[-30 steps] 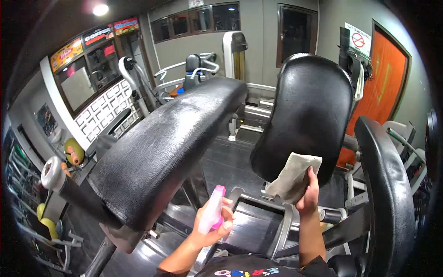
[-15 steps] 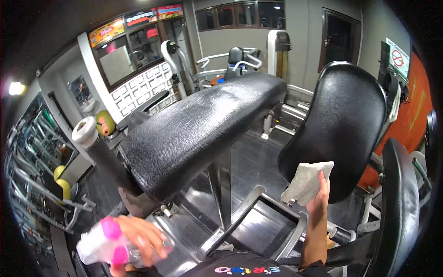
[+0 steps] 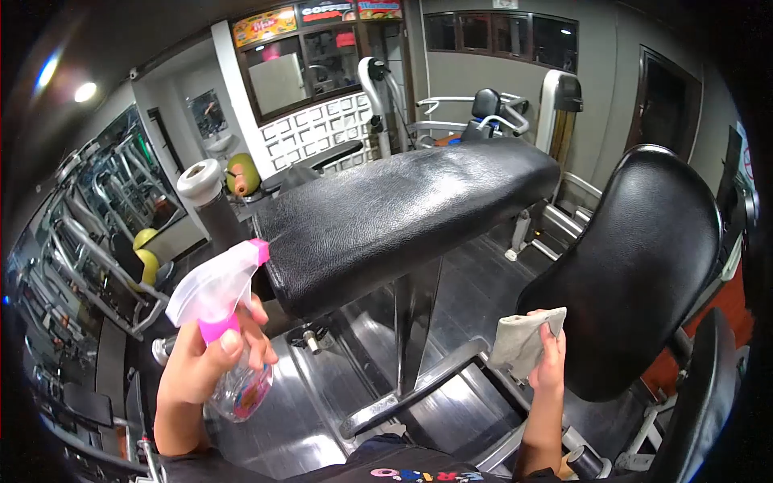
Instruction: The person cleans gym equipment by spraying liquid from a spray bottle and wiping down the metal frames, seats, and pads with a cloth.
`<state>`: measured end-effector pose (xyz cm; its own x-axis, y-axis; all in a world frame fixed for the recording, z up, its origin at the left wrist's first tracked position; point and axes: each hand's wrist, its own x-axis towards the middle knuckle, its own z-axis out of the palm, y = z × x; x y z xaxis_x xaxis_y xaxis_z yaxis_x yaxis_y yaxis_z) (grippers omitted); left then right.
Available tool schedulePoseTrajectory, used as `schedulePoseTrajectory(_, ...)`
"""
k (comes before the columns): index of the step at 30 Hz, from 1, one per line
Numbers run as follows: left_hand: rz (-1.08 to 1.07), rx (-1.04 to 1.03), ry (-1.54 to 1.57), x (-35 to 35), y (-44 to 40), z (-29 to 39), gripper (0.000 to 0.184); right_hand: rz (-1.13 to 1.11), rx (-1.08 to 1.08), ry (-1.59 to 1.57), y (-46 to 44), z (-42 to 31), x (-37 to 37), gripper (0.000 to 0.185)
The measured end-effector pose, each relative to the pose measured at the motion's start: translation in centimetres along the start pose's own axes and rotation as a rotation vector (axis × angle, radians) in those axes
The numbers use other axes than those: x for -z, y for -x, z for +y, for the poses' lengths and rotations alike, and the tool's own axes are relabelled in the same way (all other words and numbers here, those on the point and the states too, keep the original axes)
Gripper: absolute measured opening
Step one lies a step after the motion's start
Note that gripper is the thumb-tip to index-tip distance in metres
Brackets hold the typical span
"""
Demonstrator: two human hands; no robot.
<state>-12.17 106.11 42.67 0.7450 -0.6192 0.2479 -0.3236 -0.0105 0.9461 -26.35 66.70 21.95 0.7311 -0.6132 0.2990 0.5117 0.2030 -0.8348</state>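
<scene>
My left hand (image 3: 211, 354) is wrapped round a clear spray bottle (image 3: 245, 388) with a white and pink trigger head. The bottle stands nearly upright, its pink nozzle beside the near left end of a long black padded bench (image 3: 354, 217). Folded grey cloth (image 3: 519, 342) is gripped in my right hand (image 3: 549, 361), fingers over its right edge. That cloth is in front of the lower left part of a black padded backrest (image 3: 636, 266); whether they touch I cannot tell.
A roller with a white end (image 3: 201, 183) stands at the bench's left end. Metal frame bars (image 3: 415, 388) run along the floor below. Another black pad (image 3: 713, 394) is close on the right. Gym machines (image 3: 491, 117) stand at the back, and a mirror (image 3: 121, 193) lines the left.
My left hand has raised the spray bottle and turned it from lying sideways to nearly upright, nozzle towards the bench. The view has swung left. The cloth remains in my right hand.
</scene>
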Motion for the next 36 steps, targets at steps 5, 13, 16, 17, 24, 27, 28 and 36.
schedulePoseTrajectory(5, 0.01, -0.003, -0.039, -0.9, 0.0, 0.3, 0.049, -0.061, -0.055, -0.039, -0.4, -0.4, -0.4, 0.027)
schedulePoseTrajectory(13, 0.065, 0.012, 0.037, -1.0, -0.7, 0.4, 0.045, -0.07, -0.067, 0.002, -0.9, -0.2, 0.2, 0.026)
schedulePoseTrajectory(16, 0.094, 0.045, 0.03, -0.3, -0.6, -0.3, 0.046, -0.064, -0.054, 0.029, -0.7, -0.1, 0.3, 0.026)
schedulePoseTrajectory(17, 0.096, 0.046, 0.028, -0.2, -0.7, -0.3, 0.046, -0.052, -0.046, 0.048, -0.7, 0.0, 0.4, 0.026)
schedulePoseTrajectory(24, 0.115, 0.067, 0.087, -0.2, -0.3, -0.2, 0.047, -0.01, -0.056, 0.01, 0.2, 0.9, 1.1, 0.025)
schedulePoseTrajectory(27, 0.113, 0.089, 0.093, 0.1, 0.4, -0.3, 0.048, -0.052, -0.061, 0.019, 0.2, 0.9, 1.2, 0.025)
schedulePoseTrajectory(28, 0.1, 0.105, 0.08, 0.1, 0.5, -0.3, 0.05, -0.081, -0.066, 0.012, 0.0, 1.0, 1.5, 0.025)
schedulePoseTrajectory(36, 0.107, 0.076, 0.119, 0.7, 1.5, -1.3, 0.056, 0.102, -0.058, -0.032, -0.5, 0.1, -0.3, 0.028)
